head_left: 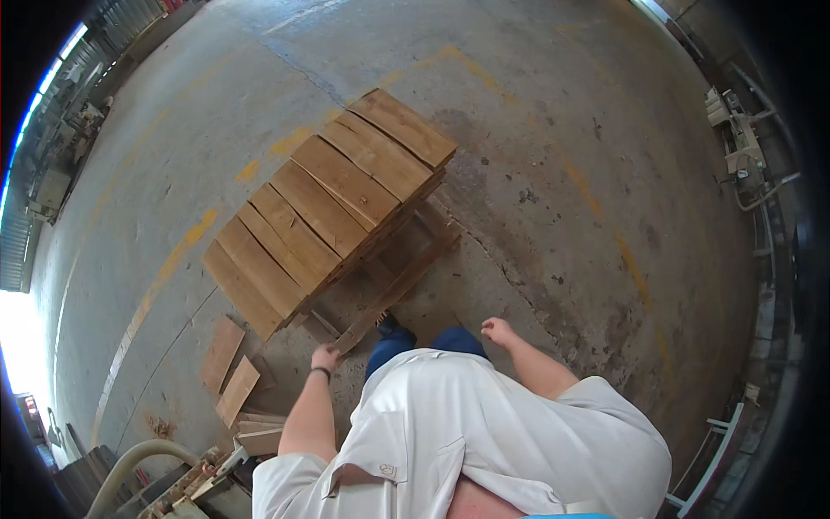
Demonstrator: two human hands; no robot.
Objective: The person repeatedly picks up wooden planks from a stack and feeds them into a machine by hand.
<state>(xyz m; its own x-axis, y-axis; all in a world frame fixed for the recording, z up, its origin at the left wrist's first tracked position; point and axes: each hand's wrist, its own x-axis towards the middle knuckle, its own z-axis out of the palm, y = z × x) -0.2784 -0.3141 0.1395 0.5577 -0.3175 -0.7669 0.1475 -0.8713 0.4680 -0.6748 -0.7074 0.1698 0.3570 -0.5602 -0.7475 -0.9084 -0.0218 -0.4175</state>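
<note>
1. The boards (346,180) lie on the pallet (413,270), side by side from its left end to its far right corner; about seven show in the top layer; they sit flat and close, probably so that the stack stays steady; the layers beneath cannot be counted.
2. The left hand (325,355), one of two, is just beside the left end of the pallet's near edge; its fingers look bent, but one cannot tell whether it grips or touches the wood.
3. The right hand (496,329) hangs near the person's thigh, apart from the pallet's near edge; its fingers curl loosely and nothing shows in it, though one cannot tell how far it closes; the arm seems simply at rest.
4. Off the pallet's left corner, at least three loose pieces (223,353) lie on the floor (605,233), perhaps set apart from the stack; nearer the person is one small pile (261,439), its pieces too overlapped to count.
</note>
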